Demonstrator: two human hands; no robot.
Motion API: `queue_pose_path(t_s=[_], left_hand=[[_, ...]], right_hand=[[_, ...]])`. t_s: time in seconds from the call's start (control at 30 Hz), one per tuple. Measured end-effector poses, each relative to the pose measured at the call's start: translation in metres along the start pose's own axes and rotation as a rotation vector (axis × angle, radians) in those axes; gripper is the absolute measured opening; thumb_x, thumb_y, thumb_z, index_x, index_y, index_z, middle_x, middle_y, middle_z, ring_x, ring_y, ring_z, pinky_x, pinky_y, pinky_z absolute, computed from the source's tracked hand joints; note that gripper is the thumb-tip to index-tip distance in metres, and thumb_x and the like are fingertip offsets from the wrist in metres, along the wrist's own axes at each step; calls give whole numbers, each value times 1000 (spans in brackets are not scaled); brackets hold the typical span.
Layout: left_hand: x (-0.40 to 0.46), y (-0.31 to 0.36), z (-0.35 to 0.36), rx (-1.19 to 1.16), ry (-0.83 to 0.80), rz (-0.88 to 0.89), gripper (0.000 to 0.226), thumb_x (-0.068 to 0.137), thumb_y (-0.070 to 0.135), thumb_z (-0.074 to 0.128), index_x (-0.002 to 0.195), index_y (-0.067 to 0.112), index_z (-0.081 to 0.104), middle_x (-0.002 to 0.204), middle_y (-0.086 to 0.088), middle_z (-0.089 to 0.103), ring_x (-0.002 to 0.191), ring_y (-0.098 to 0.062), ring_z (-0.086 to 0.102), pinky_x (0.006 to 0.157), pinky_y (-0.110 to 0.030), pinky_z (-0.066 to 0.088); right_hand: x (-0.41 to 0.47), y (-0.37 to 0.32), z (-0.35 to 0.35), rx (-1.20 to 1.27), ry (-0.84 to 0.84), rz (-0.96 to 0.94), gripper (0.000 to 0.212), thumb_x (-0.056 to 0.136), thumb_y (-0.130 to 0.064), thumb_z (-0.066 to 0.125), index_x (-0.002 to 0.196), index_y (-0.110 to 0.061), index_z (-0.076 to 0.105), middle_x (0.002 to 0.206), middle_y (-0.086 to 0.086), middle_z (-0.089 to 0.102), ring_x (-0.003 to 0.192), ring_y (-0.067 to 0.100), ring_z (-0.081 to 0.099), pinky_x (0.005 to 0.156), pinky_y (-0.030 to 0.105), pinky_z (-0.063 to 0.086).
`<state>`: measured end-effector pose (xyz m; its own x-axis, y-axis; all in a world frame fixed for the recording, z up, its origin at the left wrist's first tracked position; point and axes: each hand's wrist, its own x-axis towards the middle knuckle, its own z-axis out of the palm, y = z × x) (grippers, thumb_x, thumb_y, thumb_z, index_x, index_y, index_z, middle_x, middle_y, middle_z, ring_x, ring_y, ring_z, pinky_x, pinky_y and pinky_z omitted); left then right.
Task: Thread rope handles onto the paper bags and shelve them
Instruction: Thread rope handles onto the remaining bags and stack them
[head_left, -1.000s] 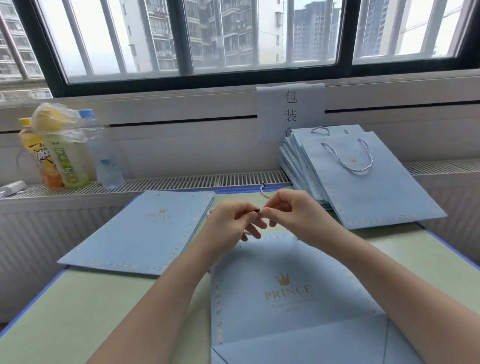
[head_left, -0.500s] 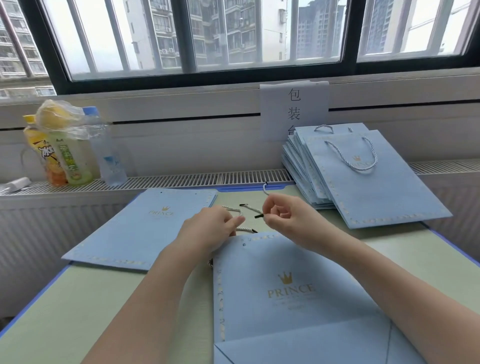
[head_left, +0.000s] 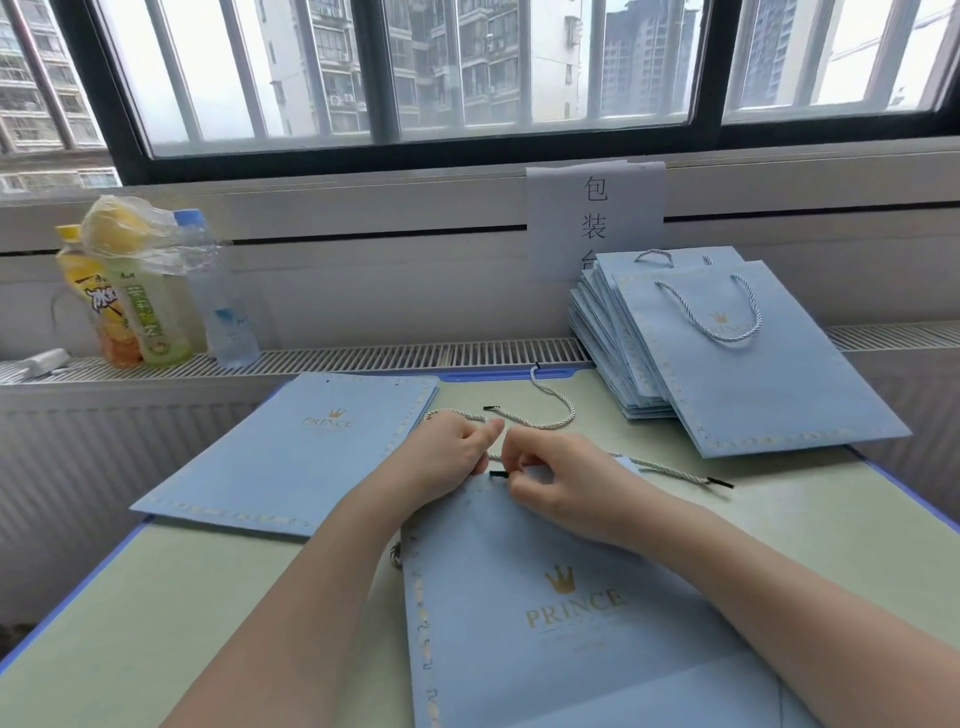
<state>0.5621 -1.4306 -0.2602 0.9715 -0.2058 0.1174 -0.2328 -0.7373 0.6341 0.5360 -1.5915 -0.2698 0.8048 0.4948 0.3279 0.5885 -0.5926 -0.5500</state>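
At the packing table (head_left: 156, 597), I work at the top edge of the blue paper bag (head_left: 561, 597) lying flat under my wrists. Beyond my left hand sits a stack of unthreaded bags (head_left: 291, 452); beyond my right hand leans the finished pile (head_left: 727, 364), rope loops showing. Further out past my left hand stand drink bottles (head_left: 140, 301) on the radiator ledge. Loose ropes (head_left: 550, 410) lie just ahead of my knuckles, one more trailing out to the right. My left hand (head_left: 447, 447) curls at the bag's top edge, apparently gripping it and a rope there, though my fingers hide the contact. My right hand (head_left: 561, 483) pinches a rope just behind its black tip (head_left: 497, 474), aimed leftward at the bag's rim. To thread cleanly, I judge I should hold close to the stiff tip, keep the paper taut around the punched hole, and feed straight so the tip does not crease the edge.
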Motion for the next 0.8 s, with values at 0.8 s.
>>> queue_pose_path(t_s=[0.8], left_hand=[[-9, 13, -8, -659, 28, 41, 32, 89, 21, 65, 60, 14, 52, 58, -1, 51, 50, -13, 45, 51, -25, 35]], right_hand=[[4, -7, -25, 206, 71, 8, 13, 74, -29, 42, 63, -27, 49, 95, -6, 45, 84, -2, 43, 71, 6, 31]])
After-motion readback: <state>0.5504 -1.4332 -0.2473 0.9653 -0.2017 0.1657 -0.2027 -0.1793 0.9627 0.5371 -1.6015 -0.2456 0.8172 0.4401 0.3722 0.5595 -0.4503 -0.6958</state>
